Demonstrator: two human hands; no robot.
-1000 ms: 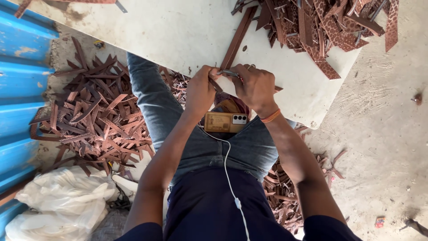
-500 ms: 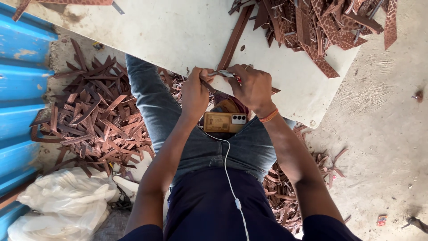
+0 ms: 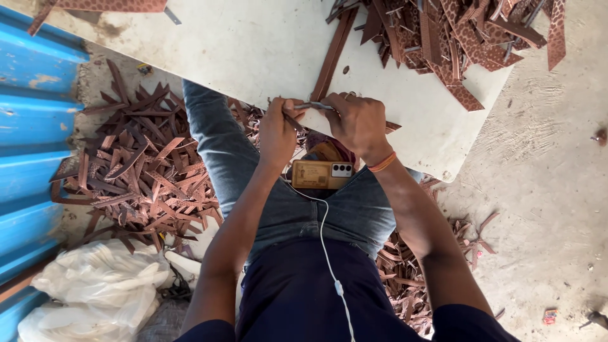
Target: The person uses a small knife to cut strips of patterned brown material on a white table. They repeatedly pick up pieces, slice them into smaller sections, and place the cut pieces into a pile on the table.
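The left hand [image 3: 278,130] is closed, fingers pinching the near end of a thin brown strip [image 3: 292,120] at the edge of the white desk [image 3: 253,57]. The right hand [image 3: 358,120], just beside it and nearly touching, is curled tight around a slim metal tool [image 3: 313,106] whose tip points toward the left hand's fingers. A long brown strap [image 3: 332,54] lies on the desk just beyond both hands. Farther beyond the right hand sits a pile of strips [image 3: 456,38]. Below the hands a phone [image 3: 320,174] rests on the lap, a white cable [image 3: 326,240] running from it. Out past the left hand, scraps [image 3: 139,171] cover the floor.
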